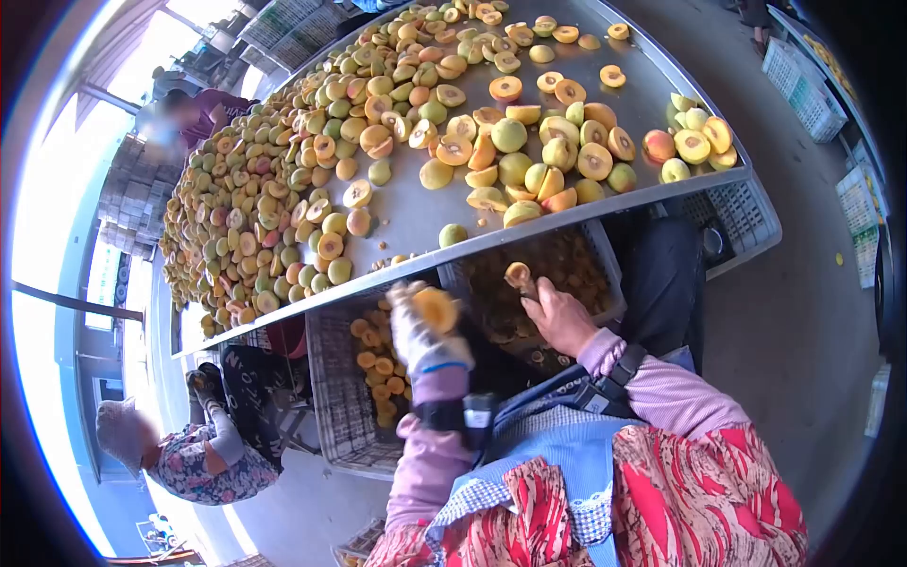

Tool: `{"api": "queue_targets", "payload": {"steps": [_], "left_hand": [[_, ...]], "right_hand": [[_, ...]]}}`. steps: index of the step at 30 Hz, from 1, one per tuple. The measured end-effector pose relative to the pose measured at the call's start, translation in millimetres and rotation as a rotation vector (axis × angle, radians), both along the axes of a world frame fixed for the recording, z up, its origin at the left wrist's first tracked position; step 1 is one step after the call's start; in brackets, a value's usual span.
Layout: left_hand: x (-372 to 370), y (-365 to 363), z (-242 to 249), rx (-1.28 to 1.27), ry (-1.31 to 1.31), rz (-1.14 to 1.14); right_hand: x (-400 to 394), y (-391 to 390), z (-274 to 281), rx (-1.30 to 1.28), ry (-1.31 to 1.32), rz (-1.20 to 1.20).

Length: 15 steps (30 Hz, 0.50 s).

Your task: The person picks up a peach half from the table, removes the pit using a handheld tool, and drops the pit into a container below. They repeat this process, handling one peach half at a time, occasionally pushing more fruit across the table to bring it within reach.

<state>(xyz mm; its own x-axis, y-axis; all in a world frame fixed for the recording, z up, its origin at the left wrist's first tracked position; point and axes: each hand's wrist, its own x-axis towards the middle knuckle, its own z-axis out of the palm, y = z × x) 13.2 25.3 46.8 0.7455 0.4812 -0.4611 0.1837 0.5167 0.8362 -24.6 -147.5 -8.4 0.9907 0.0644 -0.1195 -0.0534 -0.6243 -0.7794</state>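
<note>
My left hand (pixel 414 326), in a white glove and slightly blurred, is closed around a yellow peach half (pixel 436 309) just below the table's edge. My bare right hand (pixel 559 317) is closed on a short coring tool (pixel 519 277) with a rounded, orange-looking tip; its exact shape is too small to tell. That tool is apart from the peach half. Under my left hand sits a crate (pixel 333 416) with several peach halves (pixel 380 369) in it. Beneath my right hand a second crate (pixel 614 269) holds brownish pits and scraps (pixel 557 274).
A metal table (pixel 416 227) spreads ahead, heaped with cut peaches (pixel 246 217) on the left. A nearer cluster of peach halves (pixel 548 156) lies by its edge. One person (pixel 213 444) sits at left; another (pixel 203 118) is farther back. Crates (pixel 803 90) stand at right.
</note>
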Motion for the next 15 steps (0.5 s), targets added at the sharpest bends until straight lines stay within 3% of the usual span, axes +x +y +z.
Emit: {"api": "queue_targets", "payload": {"steps": [1,2,3,4,5,7,9,11,13,14,15], "left_hand": [[1,23,7,0.275,-0.166,0.09],[9,59,0,0.539,-0.243,0.043],[9,52,38,1.034,-0.012,0.059],[27,109,-2,1.833,0.029,0.143],[34,109,10,1.801,0.026,0.028],[54,77,21,1.717,-0.159,-0.213],[82,33,11,1.566,-0.376,-0.498],[108,-12,-3,1.505,-0.413,-0.711],[132,-47,-21,1.494,-0.316,-1.007],[135,-59,-19,1.478,-0.266,-1.007],[136,-68,-17,1.459,-0.212,-1.004]], "right_hand": [[3,-7,-17,-0.072,0.083,0.0],[1,-14,-42,-0.136,0.178,-0.005],[-1,-24,-85,-0.282,0.332,0.176],[-8,-28,-165,-0.37,0.228,0.172],[-15,-32,-241,-0.463,0.126,0.159],[2,-24,-80,-0.088,0.598,0.037],[8,-25,-57,-0.127,0.612,0.066],[8,-27,-70,-0.171,0.633,0.086],[-4,-23,-117,-0.418,0.422,0.237],[-16,-20,-122,-0.465,0.203,0.15],[-13,-24,-130,-0.474,0.204,0.146]]}}
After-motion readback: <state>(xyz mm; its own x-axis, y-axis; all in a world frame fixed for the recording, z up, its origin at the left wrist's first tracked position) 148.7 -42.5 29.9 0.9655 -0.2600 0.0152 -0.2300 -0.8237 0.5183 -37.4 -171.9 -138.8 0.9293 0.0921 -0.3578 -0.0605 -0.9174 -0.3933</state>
